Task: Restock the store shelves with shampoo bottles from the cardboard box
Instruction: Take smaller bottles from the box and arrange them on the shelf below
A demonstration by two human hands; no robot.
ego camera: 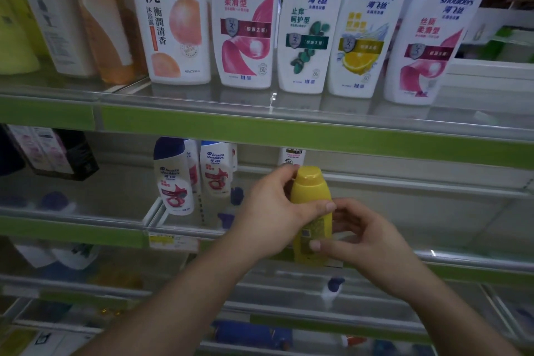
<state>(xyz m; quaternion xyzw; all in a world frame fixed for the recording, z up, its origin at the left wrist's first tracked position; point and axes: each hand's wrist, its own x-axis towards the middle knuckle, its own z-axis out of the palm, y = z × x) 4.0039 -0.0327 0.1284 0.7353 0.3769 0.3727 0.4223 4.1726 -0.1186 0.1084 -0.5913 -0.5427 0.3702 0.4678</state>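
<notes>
Above the fingers, on the top shelf [260,124], stands a row of tall white bottles. The Accen bottle [173,17] reads "白桃" in large black characters, with "衡潤清香" beside them and peach artwork. To its right are four head & shoulders bottles, each with "海飞丝" under the logo. The first pink one [245,23] reads "丝质柔滑型" and has "根源去屑" on a dark band. The green one [307,29] reads "止痒呵护型" over a sprig of leaves. The lemon one [361,35] has yellow wording too blurred to read. The second pink one [427,37] again reads "丝质柔滑型". The last three carry small red corner tags, two of them showing "30".

To the left of the fingers, on the second shelf [72,224], stand two small head & shoulders bottles [173,179] with dark blue caps and red-pink artwork. Just past the fingertips, behind the held cap, a white bottle [291,154] shows only its lower part, and its label is unreadable.

The bottle [310,191] is yellow all over, with a rounded yellow flip cap. Its back label faces the camera, with fine print and a pale patch, all too small to read. It is held nearly upright, cap up, in front of the second shelf's edge.

The left hand [271,211] grips its upper body, thumb [325,206] across the front and a finger up beside the cap. The right hand [370,237] pinches the lower body from the right, one fingertip [316,245] on the label.
</notes>
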